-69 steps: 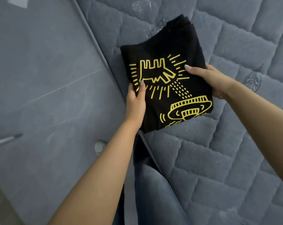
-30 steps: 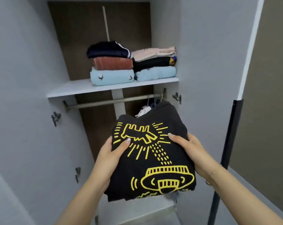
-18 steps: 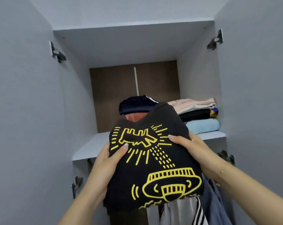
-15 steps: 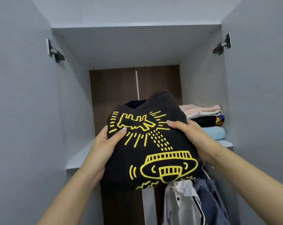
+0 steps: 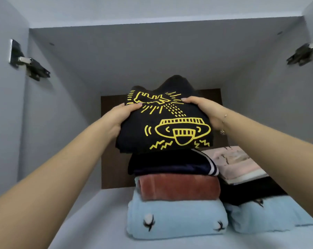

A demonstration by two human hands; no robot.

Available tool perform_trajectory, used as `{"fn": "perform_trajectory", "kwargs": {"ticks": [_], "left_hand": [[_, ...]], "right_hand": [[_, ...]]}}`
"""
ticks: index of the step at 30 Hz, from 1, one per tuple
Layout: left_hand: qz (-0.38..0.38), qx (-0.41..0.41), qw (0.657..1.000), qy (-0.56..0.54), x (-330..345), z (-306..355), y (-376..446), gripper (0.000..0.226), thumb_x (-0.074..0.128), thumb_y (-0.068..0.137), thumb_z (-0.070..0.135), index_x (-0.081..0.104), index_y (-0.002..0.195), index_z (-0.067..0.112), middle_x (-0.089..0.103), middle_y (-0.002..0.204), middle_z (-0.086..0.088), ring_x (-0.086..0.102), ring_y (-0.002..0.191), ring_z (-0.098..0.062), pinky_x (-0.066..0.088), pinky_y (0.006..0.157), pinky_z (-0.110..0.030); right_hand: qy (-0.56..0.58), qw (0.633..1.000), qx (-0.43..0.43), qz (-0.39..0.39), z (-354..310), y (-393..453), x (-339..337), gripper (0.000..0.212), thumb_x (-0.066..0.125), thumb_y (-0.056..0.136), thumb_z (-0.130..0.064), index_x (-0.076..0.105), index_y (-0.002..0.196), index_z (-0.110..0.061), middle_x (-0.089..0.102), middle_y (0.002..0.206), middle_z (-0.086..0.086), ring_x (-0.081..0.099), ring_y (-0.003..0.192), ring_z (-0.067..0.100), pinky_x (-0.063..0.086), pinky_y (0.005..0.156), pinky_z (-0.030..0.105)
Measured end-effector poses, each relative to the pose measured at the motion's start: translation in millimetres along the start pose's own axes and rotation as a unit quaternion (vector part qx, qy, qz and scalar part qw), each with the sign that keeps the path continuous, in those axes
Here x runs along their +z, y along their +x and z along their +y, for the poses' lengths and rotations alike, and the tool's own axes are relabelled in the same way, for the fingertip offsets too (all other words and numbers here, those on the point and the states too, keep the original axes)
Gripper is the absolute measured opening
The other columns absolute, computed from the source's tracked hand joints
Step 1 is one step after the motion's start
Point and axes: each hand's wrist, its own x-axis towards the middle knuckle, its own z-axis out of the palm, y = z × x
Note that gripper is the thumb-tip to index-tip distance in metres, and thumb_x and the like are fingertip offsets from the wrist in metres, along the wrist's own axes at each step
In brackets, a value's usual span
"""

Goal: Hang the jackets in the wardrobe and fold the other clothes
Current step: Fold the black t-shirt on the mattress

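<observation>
A folded black T-shirt (image 5: 163, 128) with a yellow print rests on or just above the left stack on the wardrobe's top shelf (image 5: 91, 212). My left hand (image 5: 120, 115) grips its left edge and my right hand (image 5: 205, 112) grips its right edge, thumbs on top. Under it lie a folded dark navy garment (image 5: 170, 165), a rust-red one (image 5: 179, 186) and a light blue one (image 5: 175, 219).
A second stack stands to the right: a pink garment (image 5: 236, 162), a black one (image 5: 249, 193) and a light blue one (image 5: 270, 216). Grey wardrobe walls close in on both sides, with door hinges at left (image 5: 29, 63) and right (image 5: 301, 54). The shelf's left part is bare.
I carried the black T-shirt from the bed to the wardrobe and raised it up over the left stack on the top shelf. Both hands kept their hold throughout.
</observation>
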Motion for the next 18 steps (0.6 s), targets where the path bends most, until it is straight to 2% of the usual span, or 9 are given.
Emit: {"fn": "perform_trajectory", "kwargs": {"ticks": [2, 4, 6, 7, 9, 11, 13, 16, 18], "left_hand": [[-0.023, -0.076, 0.996, 0.042, 4, -24, 25, 0.024, 0.065, 0.092, 0.028, 0.065, 0.099, 0.005, 0.073, 0.070, -0.012, 0.069, 0.052, -0.020, 0.054, 0.042, -0.026], [-0.054, -0.115, 0.988, 0.091, 4, -65, 42, 0.030, 0.057, 0.097, 0.027, 0.059, 0.076, 0.006, 0.063, 0.046, -0.006, 0.059, 0.034, -0.014, 0.047, 0.040, -0.018], [-0.056, -0.142, 0.981, 0.120, 7, -93, 52, 0.037, 0.047, 0.102, 0.022, 0.056, 0.069, 0.008, 0.056, 0.037, -0.002, 0.053, 0.029, -0.011, 0.039, 0.035, -0.013], [-0.055, -0.162, 0.981, 0.091, 7, -103, 57, 0.044, 0.043, 0.103, 0.018, 0.060, 0.064, 0.006, 0.056, 0.038, -0.003, 0.054, 0.030, -0.011, 0.039, 0.034, -0.013], [-0.095, -0.192, 0.976, 0.027, 7, -112, 62, 0.056, 0.044, 0.101, 0.015, 0.067, 0.052, 0.000, 0.062, 0.047, -0.009, 0.060, 0.038, -0.015, 0.047, 0.038, -0.016], [-0.108, -0.199, 0.974, 0.002, 5, -108, 64, 0.045, 0.050, 0.097, 0.015, 0.069, 0.059, 0.000, 0.065, 0.055, -0.012, 0.065, 0.045, -0.019, 0.053, 0.045, -0.023], [-0.110, -0.191, 0.975, 0.006, 4, -97, 63, 0.035, 0.053, 0.094, 0.014, 0.068, 0.066, 0.001, 0.066, 0.060, -0.011, 0.066, 0.049, -0.019, 0.056, 0.048, -0.026], [-0.115, -0.168, 0.978, 0.052, 2, -86, 56, 0.028, 0.062, 0.088, 0.014, 0.075, 0.065, 0.006, 0.071, 0.069, -0.010, 0.068, 0.057, -0.018, 0.058, 0.055, -0.028], [-0.106, -0.163, 0.978, 0.071, 0, -82, 47, 0.023, 0.064, 0.087, 0.016, 0.076, 0.068, 0.010, 0.071, 0.072, -0.007, 0.068, 0.058, -0.016, 0.057, 0.053, -0.027]], "right_hand": [[-0.029, 0.998, 0.051, -0.004, 23, 37, -7, 0.036, 0.068, 0.086, -0.040, 0.058, 0.106, -0.012, 0.074, 0.074, 0.009, 0.072, 0.061, 0.024, 0.059, 0.053, 0.034], [-0.083, 0.989, 0.123, -0.014, 61, 63, -12, 0.029, 0.065, 0.090, -0.037, 0.060, 0.094, -0.010, 0.071, 0.066, 0.006, 0.068, 0.053, 0.019, 0.058, 0.051, 0.028], [-0.134, 0.975, 0.173, -0.032, 98, 78, -17, 0.024, 0.060, 0.094, -0.035, 0.060, 0.086, -0.012, 0.066, 0.070, 0.004, 0.064, 0.057, 0.016, 0.054, 0.061, 0.028], [-0.142, 0.972, 0.181, -0.038, 111, 83, -20, 0.023, 0.056, 0.096, -0.031, 0.060, 0.084, -0.012, 0.064, 0.072, 0.005, 0.061, 0.061, 0.015, 0.051, 0.066, 0.028], [-0.124, 0.974, 0.185, -0.042, 120, 88, -28, 0.024, 0.051, 0.099, -0.026, 0.058, 0.082, -0.011, 0.064, 0.066, 0.005, 0.061, 0.058, 0.014, 0.051, 0.063, 0.026], [-0.085, 0.978, 0.189, -0.038, 114, 87, -32, 0.023, 0.054, 0.098, -0.024, 0.059, 0.081, -0.009, 0.066, 0.057, 0.004, 0.064, 0.052, 0.013, 0.053, 0.056, 0.026], [-0.054, 0.981, 0.183, -0.037, 99, 77, -32, 0.020, 0.056, 0.096, -0.023, 0.061, 0.083, -0.007, 0.068, 0.059, 0.005, 0.065, 0.048, 0.015, 0.055, 0.048, 0.024], [-0.038, 0.987, 0.150, -0.044, 83, 52, -28, 0.014, 0.061, 0.091, -0.027, 0.064, 0.089, -0.014, 0.071, 0.073, 0.005, 0.068, 0.056, 0.017, 0.055, 0.050, 0.025], [-0.128, 0.986, 0.097, -0.044, 81, 34, -24, 0.019, 0.061, 0.092, -0.034, 0.062, 0.103, -0.018, 0.069, 0.095, 0.005, 0.068, 0.076, 0.017, 0.053, 0.063, 0.024]]}}
